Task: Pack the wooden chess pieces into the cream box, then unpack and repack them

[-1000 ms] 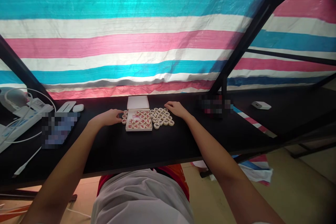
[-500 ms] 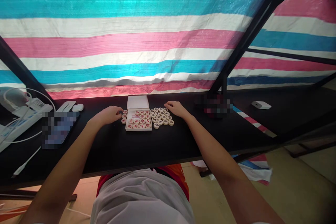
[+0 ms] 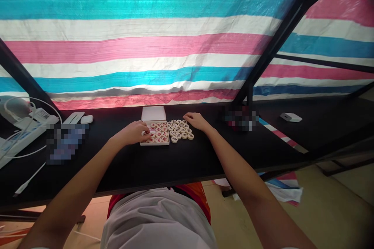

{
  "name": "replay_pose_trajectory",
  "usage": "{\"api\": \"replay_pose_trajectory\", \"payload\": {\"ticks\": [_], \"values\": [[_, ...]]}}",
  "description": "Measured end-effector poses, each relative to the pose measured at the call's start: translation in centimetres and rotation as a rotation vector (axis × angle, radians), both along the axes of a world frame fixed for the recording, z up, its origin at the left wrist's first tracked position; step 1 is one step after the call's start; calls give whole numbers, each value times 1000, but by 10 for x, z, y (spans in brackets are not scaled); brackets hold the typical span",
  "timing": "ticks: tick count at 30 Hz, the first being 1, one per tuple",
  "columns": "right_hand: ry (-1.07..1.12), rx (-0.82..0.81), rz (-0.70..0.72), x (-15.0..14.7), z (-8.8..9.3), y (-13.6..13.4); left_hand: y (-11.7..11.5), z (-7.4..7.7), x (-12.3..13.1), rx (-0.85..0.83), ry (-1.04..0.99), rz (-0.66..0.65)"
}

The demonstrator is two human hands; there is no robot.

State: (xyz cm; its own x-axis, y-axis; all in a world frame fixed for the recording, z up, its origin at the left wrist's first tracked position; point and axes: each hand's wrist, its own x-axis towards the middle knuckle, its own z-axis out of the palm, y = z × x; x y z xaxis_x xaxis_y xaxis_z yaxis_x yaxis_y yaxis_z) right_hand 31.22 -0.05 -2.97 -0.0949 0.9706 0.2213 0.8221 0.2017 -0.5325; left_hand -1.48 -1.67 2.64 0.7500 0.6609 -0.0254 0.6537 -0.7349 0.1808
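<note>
My left hand (image 3: 136,132) is over the left side of an open white box (image 3: 154,144), its fingers closed on a Chinese chess piece (image 3: 143,133) whose pale edge shows at the fingertips. Round pieces with red characters (image 3: 158,134) lie in rows inside the box. Part of the left rows is hidden under the hand. Right of the box, several pieces with black characters (image 3: 181,130) lie face up in a cluster on the black table. My right hand (image 3: 196,120) rests at the back right of this cluster, fingers loosely extended, with nothing visible in them.
The box's white lid (image 3: 153,113) lies behind it. At the left are a blurred phone (image 3: 66,146), a white earbud case (image 3: 87,119), a power strip (image 3: 43,118) and a white cable (image 3: 30,179). A white adapter (image 3: 290,117) sits far right. Striped sheeting (image 3: 146,50) hangs behind.
My left hand has moved right, from the red pieces beside the box to above the box's left side. Those loose pieces no longer show there. My right hand has stayed put.
</note>
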Motion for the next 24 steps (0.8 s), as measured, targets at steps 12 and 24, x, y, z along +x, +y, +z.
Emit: {"api": "replay_pose_trajectory", "payload": {"ticks": [12, 24], "values": [[5, -5, -5, 0, 0, 0, 1, -1, -1, 15, 38, 54], [1, -1, -4, 0, -1, 0, 4, 9, -10, 0, -77, 109]]}}
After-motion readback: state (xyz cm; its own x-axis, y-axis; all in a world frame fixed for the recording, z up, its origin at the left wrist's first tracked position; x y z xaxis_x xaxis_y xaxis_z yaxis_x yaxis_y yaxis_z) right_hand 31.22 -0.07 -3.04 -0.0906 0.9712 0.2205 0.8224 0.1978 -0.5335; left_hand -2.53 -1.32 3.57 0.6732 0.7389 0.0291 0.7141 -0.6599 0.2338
